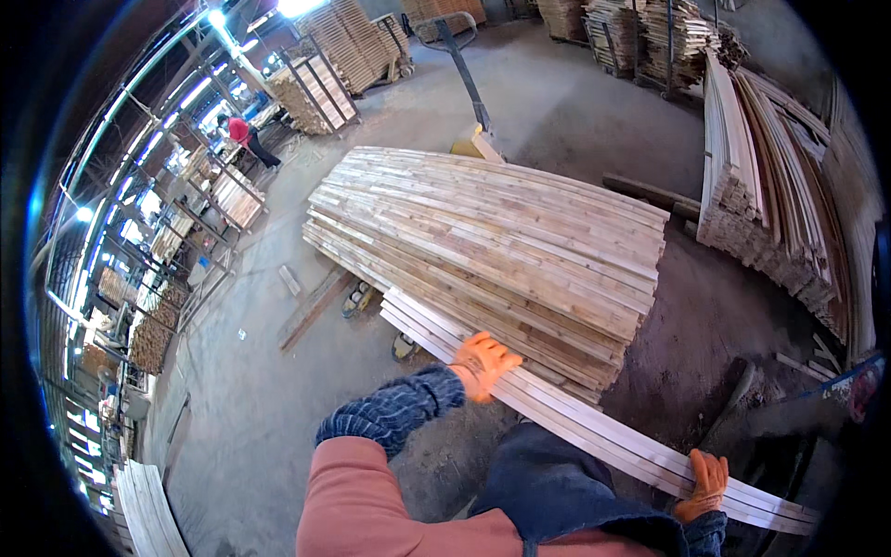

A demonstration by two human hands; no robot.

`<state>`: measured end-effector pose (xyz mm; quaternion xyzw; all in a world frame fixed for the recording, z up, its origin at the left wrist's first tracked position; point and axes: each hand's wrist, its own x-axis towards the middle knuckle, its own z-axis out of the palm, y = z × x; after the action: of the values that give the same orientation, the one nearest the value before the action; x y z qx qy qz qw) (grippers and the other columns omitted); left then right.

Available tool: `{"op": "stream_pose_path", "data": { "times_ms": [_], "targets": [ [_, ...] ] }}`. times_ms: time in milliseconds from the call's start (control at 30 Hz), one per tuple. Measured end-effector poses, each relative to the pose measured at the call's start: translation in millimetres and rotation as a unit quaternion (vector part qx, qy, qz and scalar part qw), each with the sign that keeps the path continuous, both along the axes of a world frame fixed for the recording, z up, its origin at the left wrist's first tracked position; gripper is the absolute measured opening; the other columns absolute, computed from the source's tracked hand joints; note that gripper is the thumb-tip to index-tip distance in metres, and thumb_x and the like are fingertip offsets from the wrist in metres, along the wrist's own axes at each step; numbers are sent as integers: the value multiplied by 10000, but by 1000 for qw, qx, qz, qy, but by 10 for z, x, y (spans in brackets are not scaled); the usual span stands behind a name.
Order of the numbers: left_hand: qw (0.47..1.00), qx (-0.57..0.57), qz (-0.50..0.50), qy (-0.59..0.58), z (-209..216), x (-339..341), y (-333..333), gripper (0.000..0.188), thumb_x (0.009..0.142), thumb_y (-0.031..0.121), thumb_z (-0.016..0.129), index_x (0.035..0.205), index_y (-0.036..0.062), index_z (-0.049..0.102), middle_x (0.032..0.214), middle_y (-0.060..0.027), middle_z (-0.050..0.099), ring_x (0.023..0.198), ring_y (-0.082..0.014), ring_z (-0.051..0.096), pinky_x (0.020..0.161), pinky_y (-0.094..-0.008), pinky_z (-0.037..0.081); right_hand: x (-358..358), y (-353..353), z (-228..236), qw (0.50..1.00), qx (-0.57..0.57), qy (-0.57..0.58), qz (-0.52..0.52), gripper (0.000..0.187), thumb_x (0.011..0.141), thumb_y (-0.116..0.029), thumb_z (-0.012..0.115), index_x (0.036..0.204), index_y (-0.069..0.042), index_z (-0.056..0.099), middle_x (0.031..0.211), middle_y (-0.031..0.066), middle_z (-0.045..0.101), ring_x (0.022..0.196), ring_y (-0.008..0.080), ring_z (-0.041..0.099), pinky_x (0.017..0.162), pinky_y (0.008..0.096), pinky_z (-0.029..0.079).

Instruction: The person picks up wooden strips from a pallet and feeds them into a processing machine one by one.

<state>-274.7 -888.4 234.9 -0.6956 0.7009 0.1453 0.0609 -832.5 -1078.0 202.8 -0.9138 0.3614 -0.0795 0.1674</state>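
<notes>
Several long pale wooden strips [594, 430] lie side by side in my hands, running from the near edge of a wide stack to the lower right. My left hand [484, 366], in an orange glove, closes over them near their middle. Toward their right end my right hand [705, 485], also gloved in orange, is wrapped round them with the fingers over the top. Just beyond is the broad stack of wooden strips [483, 232], its top layer laid lengthwise. The held strips pass along its near side; whether they rest on it I cannot tell.
A pallet jack handle [461, 79] rises behind the stack. More long boards [775, 186] are piled at the right. A loose plank [316, 306] lies on the floor at left. Farther off stand racks of wood [316, 91] and a person in red [243, 135].
</notes>
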Motion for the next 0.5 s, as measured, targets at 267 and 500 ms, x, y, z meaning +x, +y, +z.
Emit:
{"op": "stream_pose_path", "data": {
  "times_ms": [267,500],
  "targets": [
    [1000,-17,-14,16,-149,-1061,-384,985,614,435,895,1478,165,508,1260,-113,646,1243,-312,595,1194,-494,322,74,38,-25,1000,-16,-4,-7,925,575,-87,755,1466,-145,514,1445,182,564,1392,418,472,1213,619,265],
    [992,-101,-41,63,-242,-879,-212,1069,647,489,887,1562,184,427,1442,-127,567,1396,-326,487,1220,-535,274,472,159,242,999,42,-13,-8,922,515,-153,779,1413,-142,568,1362,153,631,1293,389,561,1173,615,327]
  ]
}}
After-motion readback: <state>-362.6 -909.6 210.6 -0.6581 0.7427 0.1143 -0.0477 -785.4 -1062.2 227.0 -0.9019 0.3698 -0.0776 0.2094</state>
